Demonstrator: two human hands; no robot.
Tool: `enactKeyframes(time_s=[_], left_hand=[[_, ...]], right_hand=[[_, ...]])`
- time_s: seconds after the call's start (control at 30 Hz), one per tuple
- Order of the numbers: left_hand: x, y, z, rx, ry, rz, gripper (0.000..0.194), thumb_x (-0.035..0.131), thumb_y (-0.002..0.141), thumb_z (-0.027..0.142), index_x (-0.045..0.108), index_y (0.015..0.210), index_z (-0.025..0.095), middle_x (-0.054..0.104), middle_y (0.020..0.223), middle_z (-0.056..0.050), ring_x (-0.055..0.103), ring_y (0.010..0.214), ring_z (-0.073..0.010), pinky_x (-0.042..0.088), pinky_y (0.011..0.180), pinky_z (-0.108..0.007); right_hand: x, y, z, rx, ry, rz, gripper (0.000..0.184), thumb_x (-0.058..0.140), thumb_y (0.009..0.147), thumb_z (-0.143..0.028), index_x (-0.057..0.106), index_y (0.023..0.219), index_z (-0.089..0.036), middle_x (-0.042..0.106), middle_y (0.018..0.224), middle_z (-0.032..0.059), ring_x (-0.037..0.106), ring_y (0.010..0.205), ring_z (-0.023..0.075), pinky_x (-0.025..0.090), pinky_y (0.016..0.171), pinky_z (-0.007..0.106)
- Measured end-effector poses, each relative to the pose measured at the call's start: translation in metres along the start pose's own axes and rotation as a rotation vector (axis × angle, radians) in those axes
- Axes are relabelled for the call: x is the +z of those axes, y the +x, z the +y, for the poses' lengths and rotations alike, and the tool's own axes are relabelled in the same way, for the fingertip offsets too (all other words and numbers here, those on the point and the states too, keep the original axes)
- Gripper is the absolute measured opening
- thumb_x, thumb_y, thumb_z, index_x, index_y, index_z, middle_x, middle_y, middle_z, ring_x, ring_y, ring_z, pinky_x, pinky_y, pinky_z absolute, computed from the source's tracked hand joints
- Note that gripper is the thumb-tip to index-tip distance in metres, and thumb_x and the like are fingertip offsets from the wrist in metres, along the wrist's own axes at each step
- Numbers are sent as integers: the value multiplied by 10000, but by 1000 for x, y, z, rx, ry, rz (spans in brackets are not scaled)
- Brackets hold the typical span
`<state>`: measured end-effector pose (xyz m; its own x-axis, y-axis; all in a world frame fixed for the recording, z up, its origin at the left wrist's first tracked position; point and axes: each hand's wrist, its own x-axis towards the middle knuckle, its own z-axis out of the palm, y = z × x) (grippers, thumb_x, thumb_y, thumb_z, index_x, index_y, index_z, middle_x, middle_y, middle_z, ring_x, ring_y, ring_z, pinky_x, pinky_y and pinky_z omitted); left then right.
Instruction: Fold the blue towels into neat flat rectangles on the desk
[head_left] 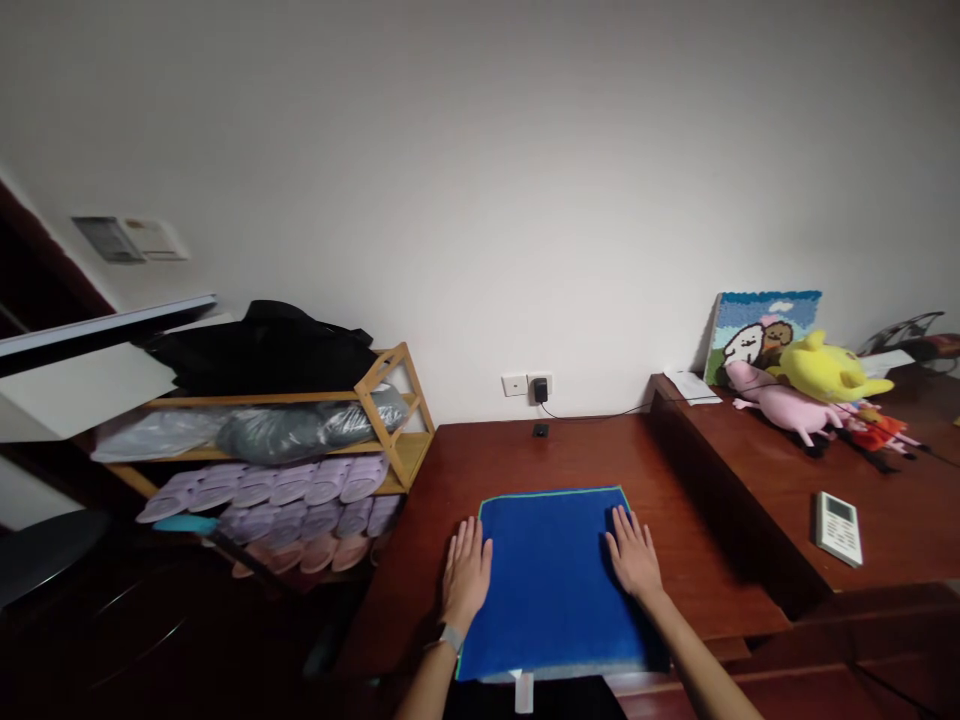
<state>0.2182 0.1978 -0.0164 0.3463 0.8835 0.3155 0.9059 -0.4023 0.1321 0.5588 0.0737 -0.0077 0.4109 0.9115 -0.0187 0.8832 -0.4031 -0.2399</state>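
Note:
A blue cloth [559, 585] with a light green edge lies spread flat on the brown wooden table [420, 530]. A white tag [524, 692] hangs from its near edge. My left hand [466, 572] rests flat along the cloth's left edge, fingers stretched forward, holding nothing. On the right edge lies my right hand [634, 555], palm down with its fingers slightly spread, also holding nothing. A grey band circles my left wrist.
To the right, a raised desk section [772, 490] bears a white remote [838, 528], plush toys [795, 400] and a textured picture [772, 325]. A black plug [541, 390] sits in the wall socket. At left, a wooden rack [409, 455] holds slippers [292, 485] and a black bag [270, 350].

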Motion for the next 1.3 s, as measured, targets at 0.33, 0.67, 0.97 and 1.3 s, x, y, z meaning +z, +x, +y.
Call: enactKeyframes(time_s=[0.33,0.67,0.97,1.3], left_hand=[[17,-17,89,217,-91,-139,578,255,1074,507,324,1605,290,332,1670,-41,289,1548,-243,267,1260,-508],[-8,-40,-2,66,-55,-141,682,253,1057,551,292,1614,159,320,1661,-94,298,1539,-253,288,1260,-490],[-14,-45,165,437,-204,-135,620,268,1070,478,249,1629,211,308,1674,-65,261,1556,-247,278,1270,-491],[10,-67,124,223,-102,-169,629,280,1053,532,332,1603,231,314,1665,-77,301,1541,-290,272,1252,-554]], right_hand=[[14,-15,7,44,1,-29,681,163,1033,-512,144,1645,-215,107,1707,-38,131,1580,249,118,1284,453],[-4,-19,1,71,5,-82,666,163,1041,-482,150,1645,-200,113,1706,-22,118,1582,252,125,1281,469],[-2,-65,10,27,26,-42,650,153,1041,-457,204,1639,-205,146,1700,-21,124,1581,248,147,1277,467],[4,-70,7,38,67,-12,646,188,1033,-442,216,1638,-218,166,1699,-19,125,1581,251,116,1283,463]])
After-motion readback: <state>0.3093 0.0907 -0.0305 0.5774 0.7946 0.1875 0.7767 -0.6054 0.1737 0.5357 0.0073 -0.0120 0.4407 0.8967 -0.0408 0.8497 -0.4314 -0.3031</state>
